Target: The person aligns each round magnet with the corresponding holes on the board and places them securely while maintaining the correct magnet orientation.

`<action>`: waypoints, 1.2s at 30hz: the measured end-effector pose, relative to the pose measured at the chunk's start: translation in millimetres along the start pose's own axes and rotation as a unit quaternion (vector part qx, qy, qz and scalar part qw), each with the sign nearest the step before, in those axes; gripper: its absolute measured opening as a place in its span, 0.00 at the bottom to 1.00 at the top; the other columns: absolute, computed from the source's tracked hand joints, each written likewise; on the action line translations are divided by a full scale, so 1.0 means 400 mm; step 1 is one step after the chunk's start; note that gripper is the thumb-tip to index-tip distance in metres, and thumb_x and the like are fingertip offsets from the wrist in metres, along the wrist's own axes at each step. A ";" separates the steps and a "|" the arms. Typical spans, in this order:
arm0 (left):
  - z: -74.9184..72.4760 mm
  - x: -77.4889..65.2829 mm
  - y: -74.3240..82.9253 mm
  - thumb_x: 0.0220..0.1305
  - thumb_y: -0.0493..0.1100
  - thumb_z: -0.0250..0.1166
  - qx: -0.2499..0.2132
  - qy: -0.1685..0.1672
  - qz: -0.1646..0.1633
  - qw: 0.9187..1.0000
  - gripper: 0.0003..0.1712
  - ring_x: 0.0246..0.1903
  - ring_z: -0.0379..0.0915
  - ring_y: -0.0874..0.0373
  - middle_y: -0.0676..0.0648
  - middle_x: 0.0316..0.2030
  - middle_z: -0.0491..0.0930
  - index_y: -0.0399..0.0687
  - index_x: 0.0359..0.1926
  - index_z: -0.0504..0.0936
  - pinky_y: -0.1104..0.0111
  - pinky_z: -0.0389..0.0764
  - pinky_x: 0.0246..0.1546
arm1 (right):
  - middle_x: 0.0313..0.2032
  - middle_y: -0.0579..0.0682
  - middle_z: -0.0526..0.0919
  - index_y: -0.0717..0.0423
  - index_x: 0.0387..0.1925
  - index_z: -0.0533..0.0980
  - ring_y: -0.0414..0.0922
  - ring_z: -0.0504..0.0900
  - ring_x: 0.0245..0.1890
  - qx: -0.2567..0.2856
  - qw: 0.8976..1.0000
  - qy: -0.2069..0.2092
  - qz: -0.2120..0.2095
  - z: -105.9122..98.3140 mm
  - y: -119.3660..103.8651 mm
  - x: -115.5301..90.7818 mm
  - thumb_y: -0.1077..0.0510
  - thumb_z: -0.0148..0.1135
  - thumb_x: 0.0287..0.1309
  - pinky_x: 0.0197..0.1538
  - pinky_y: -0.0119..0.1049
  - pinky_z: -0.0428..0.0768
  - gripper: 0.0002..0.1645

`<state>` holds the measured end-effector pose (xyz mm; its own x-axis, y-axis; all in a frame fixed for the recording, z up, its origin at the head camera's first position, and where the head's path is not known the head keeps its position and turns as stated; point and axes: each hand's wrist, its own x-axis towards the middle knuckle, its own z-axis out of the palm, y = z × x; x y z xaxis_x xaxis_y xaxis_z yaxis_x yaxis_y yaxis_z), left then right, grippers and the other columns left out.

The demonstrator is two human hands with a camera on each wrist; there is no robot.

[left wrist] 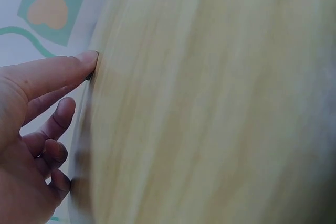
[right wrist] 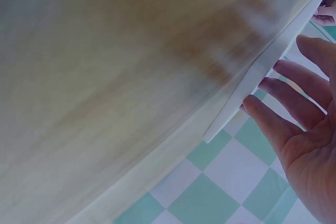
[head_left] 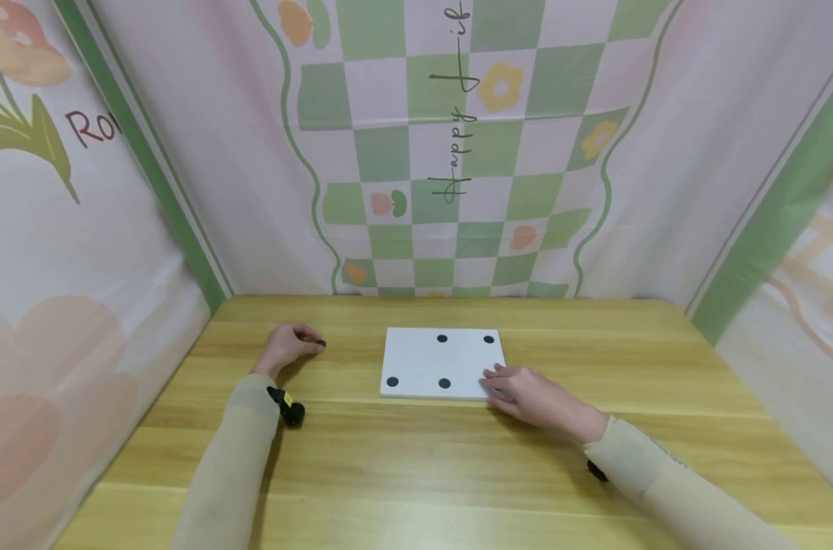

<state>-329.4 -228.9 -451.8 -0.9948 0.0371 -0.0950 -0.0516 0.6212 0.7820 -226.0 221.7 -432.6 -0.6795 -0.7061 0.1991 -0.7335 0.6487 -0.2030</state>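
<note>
A white rectangular board point(head_left: 416, 359) lies flat on the wooden table, with several round black discs on it, such as one at the lower middle point(head_left: 445, 383). Its upper left corner bears a faint circle outline. My right hand point(head_left: 529, 396) rests its extended fingers on the board's right end, covering the lower right corner; what lies under them is hidden. Off to the left, my left hand point(head_left: 287, 347) pinches a small black disc point(head_left: 322, 344) between thumb and forefinger, close to the tabletop. In the left wrist view only a dark edge of that disc point(left wrist: 90, 76) shows.
The wooden table point(head_left: 416, 466) reaches back to a hanging cloth point(head_left: 437, 153) with green checks. Printed cloths also hang at the left point(head_left: 100, 305) and right point(head_left: 802, 305). Each wrist wears a small black camera, the left one point(head_left: 291, 412) plainly seen.
</note>
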 end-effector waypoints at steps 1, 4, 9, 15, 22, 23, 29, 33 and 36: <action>0.000 0.000 0.001 0.51 0.44 0.73 0.002 -0.001 0.001 1.000 0.13 0.44 0.74 0.51 0.45 0.41 0.82 0.47 0.40 0.85 0.62 0.74 0.46 | 0.51 0.62 0.81 0.63 0.50 0.79 0.61 0.79 0.53 -0.001 1.000 0.000 0.000 0.001 0.001 0.000 0.57 0.61 0.61 0.52 0.50 0.80 0.18; 0.000 0.003 0.001 0.51 0.44 0.73 0.007 -0.001 0.002 1.000 0.13 0.41 0.74 0.53 0.45 0.40 0.82 0.47 0.39 0.85 0.64 0.74 0.43 | 0.51 0.62 0.81 0.63 0.50 0.79 0.61 0.79 0.53 -0.002 1.000 -0.001 0.000 0.002 0.003 -0.001 0.57 0.61 0.61 0.52 0.50 0.80 0.18; 0.000 0.007 -0.005 0.51 0.45 0.73 0.025 0.003 0.010 1.000 0.13 0.39 0.75 0.54 0.46 0.38 0.82 0.46 0.38 0.85 0.67 0.75 0.40 | 0.51 0.62 0.81 0.63 0.49 0.80 0.61 0.79 0.52 -0.002 1.000 0.004 -0.002 0.003 0.004 -0.001 0.57 0.61 0.60 0.52 0.50 0.80 0.18; 0.001 0.007 -0.008 0.52 0.47 0.73 0.039 0.003 0.017 0.999 0.13 0.38 0.75 0.53 0.46 0.37 0.82 0.47 0.38 0.85 0.65 0.76 0.39 | 0.50 0.62 0.81 0.63 0.49 0.80 0.61 0.79 0.52 -0.006 1.000 0.003 -0.002 0.003 0.004 -0.002 0.58 0.62 0.60 0.51 0.50 0.80 0.18; 0.004 0.002 -0.001 0.53 0.48 0.72 0.035 0.006 0.009 0.999 0.15 0.40 0.76 0.53 0.45 0.40 0.82 0.48 0.40 0.84 0.65 0.77 0.40 | 0.50 0.62 0.81 0.63 0.49 0.80 0.61 0.79 0.52 -0.006 1.000 0.004 -0.002 0.004 0.005 -0.003 0.58 0.62 0.60 0.51 0.50 0.80 0.18; 0.005 0.000 0.002 0.53 0.49 0.72 0.031 0.007 0.007 0.999 0.15 0.40 0.76 0.53 0.45 0.40 0.82 0.48 0.40 0.84 0.65 0.77 0.40 | 0.50 0.62 0.81 0.63 0.49 0.80 0.61 0.79 0.52 -0.005 1.000 0.005 -0.003 0.004 0.005 -0.003 0.58 0.62 0.59 0.51 0.50 0.80 0.18; 0.006 -0.004 0.021 0.54 0.49 0.71 0.017 0.008 0.002 1.000 0.15 0.42 0.76 0.52 0.45 0.41 0.82 0.48 0.41 0.84 0.63 0.78 0.43 | 0.51 0.63 0.81 0.63 0.50 0.79 0.61 0.79 0.52 -0.005 1.000 0.003 -0.003 0.007 0.006 -0.002 0.57 0.61 0.60 0.52 0.50 0.80 0.18; 0.008 -0.002 0.027 0.54 0.49 0.71 0.019 0.013 0.005 1.000 0.15 0.41 0.77 0.51 0.45 0.40 0.83 0.48 0.40 0.84 0.62 0.79 0.44 | 0.51 0.63 0.81 0.63 0.50 0.79 0.61 0.79 0.52 -0.005 1.000 0.003 -0.002 0.007 0.006 -0.001 0.57 0.61 0.61 0.52 0.50 0.80 0.18; 0.011 0.000 0.027 0.54 0.49 0.71 0.017 0.016 0.010 1.000 0.15 0.40 0.78 0.52 0.45 0.40 0.83 0.48 0.40 0.84 0.63 0.79 0.43 | 0.51 0.63 0.80 0.64 0.50 0.79 0.61 0.79 0.53 -0.005 1.000 0.003 -0.001 0.007 0.006 0.000 0.58 0.61 0.60 0.52 0.50 0.79 0.18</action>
<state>-329.6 -218.8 -445.9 -0.9979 0.0255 -0.0589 -0.0285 0.6474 0.7617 -227.8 222.5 -435.9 -0.6777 -0.7059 0.2059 -0.7354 0.6494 -0.1936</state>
